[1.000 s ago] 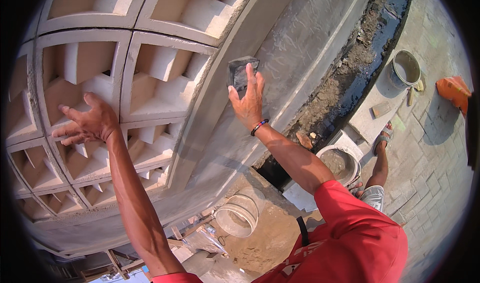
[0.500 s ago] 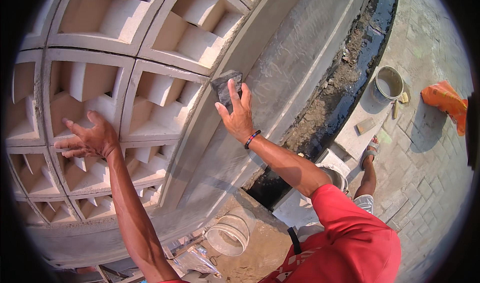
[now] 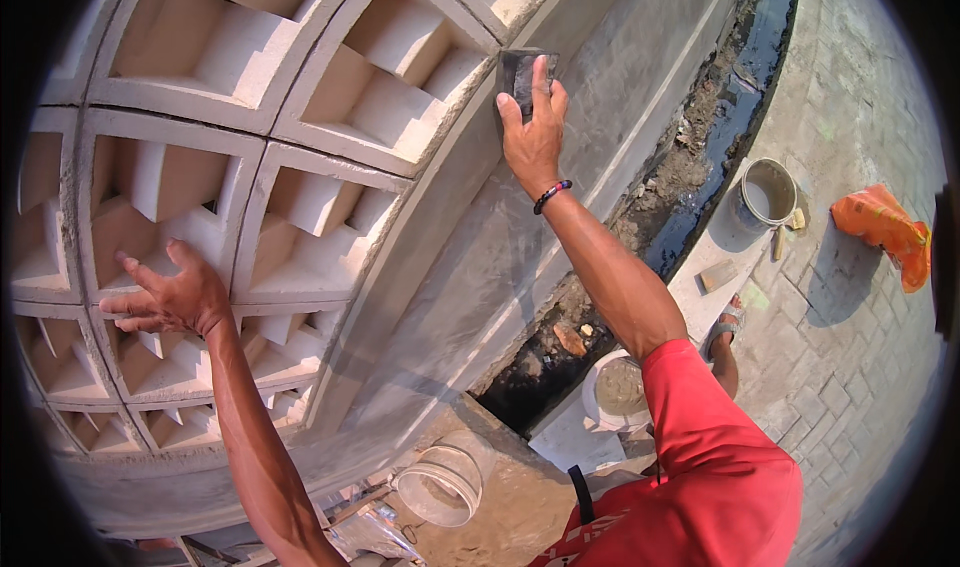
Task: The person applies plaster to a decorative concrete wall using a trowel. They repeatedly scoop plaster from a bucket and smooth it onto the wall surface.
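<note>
A wall of cream breeze blocks (image 3: 260, 62) fills the left, bordered by a smooth grey cement band (image 3: 465, 227). My left hand (image 3: 175, 292) rests with spread fingers on the frame of a lower block, fingertips at its hollow. My right hand (image 3: 535, 132), with a beaded bracelet at the wrist, grips a dark grey rectangular pad (image 3: 515, 72) against the band, right beside the edge of the blocks. The pad's material I cannot tell.
A drain channel (image 3: 725, 127) runs along the wall's foot. Beside it are buckets (image 3: 765, 195) (image 3: 620, 392) with grey contents, a small block (image 3: 716, 277), a brush (image 3: 780, 242) and an orange bag (image 3: 880, 227) on paving. Another bucket (image 3: 435, 492) lies low on sand.
My right hand has moved up and right along the band with the pad, after being lower half a second ago. My left hand sits slightly lower in view.
</note>
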A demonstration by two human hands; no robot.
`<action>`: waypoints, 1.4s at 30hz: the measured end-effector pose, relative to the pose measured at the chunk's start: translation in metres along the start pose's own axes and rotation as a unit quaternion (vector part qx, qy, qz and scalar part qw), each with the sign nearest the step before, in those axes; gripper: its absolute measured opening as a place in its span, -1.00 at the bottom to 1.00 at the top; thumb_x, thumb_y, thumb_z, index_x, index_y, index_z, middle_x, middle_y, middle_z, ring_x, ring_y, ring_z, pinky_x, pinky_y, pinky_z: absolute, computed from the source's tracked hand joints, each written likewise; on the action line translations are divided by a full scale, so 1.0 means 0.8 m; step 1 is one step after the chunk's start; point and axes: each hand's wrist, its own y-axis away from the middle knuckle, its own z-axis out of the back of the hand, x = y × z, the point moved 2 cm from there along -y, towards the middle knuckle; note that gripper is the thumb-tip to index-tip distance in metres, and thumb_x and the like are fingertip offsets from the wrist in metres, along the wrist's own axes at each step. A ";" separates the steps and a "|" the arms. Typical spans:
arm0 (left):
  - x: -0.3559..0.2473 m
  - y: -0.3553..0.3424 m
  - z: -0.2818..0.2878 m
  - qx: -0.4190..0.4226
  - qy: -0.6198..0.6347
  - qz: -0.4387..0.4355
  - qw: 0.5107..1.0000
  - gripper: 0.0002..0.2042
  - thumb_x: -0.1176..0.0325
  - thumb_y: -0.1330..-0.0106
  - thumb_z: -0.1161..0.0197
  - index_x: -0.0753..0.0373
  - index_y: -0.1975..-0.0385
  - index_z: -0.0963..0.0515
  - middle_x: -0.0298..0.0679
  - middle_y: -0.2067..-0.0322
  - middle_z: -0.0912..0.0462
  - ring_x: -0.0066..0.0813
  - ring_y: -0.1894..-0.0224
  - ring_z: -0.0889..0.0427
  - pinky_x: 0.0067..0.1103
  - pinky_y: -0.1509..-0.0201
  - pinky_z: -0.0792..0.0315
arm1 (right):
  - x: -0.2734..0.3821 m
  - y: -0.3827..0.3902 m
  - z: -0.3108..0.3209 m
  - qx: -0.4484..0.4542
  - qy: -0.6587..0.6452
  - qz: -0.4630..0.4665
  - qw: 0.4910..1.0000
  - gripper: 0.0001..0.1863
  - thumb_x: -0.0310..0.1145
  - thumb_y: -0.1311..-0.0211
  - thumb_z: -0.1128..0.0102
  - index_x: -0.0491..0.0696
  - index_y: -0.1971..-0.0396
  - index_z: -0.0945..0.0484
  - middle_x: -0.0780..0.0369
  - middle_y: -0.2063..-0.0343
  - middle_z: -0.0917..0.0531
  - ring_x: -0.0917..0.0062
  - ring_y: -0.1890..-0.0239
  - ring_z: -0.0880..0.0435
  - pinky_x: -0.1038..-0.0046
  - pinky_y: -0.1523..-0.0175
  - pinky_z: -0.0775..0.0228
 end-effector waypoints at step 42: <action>0.001 -0.001 0.007 0.047 0.055 0.024 0.997 -0.30 -0.10 -0.09 -0.13 0.07 -0.26 -0.31 0.38 -0.33 0.34 0.47 -0.36 0.37 0.14 -0.30 0.17 | 0.021 0.096 -0.026 -0.009 -0.098 -0.078 0.992 -0.20 -0.30 -0.19 -0.21 0.09 -0.39 -0.01 -0.25 -0.20 -0.07 -0.14 -0.24 -0.10 -0.04 -0.24 -0.03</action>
